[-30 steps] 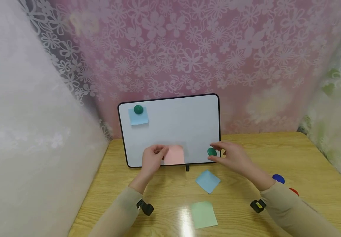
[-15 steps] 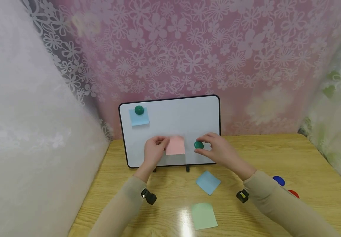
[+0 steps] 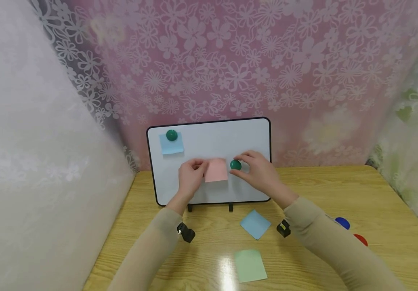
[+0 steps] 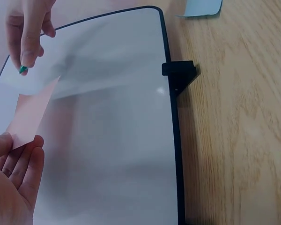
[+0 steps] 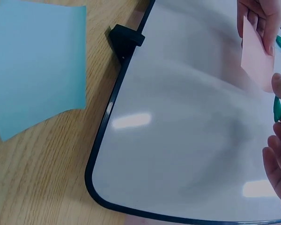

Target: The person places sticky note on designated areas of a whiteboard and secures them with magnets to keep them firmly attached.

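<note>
My left hand [image 3: 191, 176] pinches a pink sticky note [image 3: 216, 170] by its left edge, in front of the whiteboard [image 3: 248, 137]. In the left wrist view the note [image 4: 33, 115] stands out from the board's surface, slightly bent. Just to its right, my right hand [image 3: 259, 171] holds a round green magnet [image 3: 236, 165] between thumb and fingers. The right wrist view shows this magnet [image 5: 278, 108] edge-on, close beside the note [image 5: 256, 58]. A second green magnet [image 3: 171, 135] pins a blue note [image 3: 172, 148] at the board's upper left.
On the wooden table [image 3: 139, 242] lie a blue note [image 3: 255, 224] and a pale green note [image 3: 250, 265]. A blue magnet [image 3: 342, 223] and a red magnet [image 3: 360, 239] lie beyond my right sleeve. Black feet [image 3: 231, 207] support the board; a floral curtain [image 3: 209, 60] hangs behind.
Both hands have risen along the board. The pink note has moved up from the bottom edge, and the right hand has brought the green magnet up and left, near the note.
</note>
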{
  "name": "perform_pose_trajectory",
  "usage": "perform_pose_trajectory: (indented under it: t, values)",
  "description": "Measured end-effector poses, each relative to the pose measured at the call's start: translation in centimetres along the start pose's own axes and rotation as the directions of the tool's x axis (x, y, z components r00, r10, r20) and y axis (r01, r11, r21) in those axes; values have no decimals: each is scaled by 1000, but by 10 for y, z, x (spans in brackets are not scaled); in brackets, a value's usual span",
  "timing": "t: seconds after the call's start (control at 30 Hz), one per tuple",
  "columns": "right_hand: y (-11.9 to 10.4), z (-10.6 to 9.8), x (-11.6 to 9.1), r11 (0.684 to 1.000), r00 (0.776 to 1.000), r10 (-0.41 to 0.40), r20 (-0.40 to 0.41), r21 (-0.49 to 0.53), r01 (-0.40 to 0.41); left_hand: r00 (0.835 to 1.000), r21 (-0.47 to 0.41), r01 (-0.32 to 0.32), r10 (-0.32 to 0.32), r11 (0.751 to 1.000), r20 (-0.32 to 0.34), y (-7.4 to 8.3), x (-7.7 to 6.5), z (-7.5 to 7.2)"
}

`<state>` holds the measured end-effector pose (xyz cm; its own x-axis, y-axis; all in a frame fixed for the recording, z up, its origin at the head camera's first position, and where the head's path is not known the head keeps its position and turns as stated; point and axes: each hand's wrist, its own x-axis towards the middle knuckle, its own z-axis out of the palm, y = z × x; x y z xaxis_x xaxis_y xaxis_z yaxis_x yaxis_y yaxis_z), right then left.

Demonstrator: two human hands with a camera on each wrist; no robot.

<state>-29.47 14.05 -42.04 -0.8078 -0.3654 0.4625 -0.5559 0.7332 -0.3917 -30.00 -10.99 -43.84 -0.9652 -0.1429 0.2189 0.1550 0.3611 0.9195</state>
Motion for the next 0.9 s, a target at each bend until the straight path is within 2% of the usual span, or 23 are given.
perform_pose_trajectory:
  t: [0.27,0.5,0.73,0.9]
  values:
    - [-7,6,12,999,997,-26,-66,-42,23,1000,0,-2,2,1000,-14,8,5,1]
    - [-13,9,27,995,989,-90,-117,-55,84,999,64,-23,25,998,-26,21,13,1]
    - [-14,11,39,997,984,-63,-166,-51,55,999,74,-44,45,996,-15,30,19,4]
    - [-15,13,46,997,979,-72,-193,-43,64,1000,54,-14,15,998,-12,30,23,6]
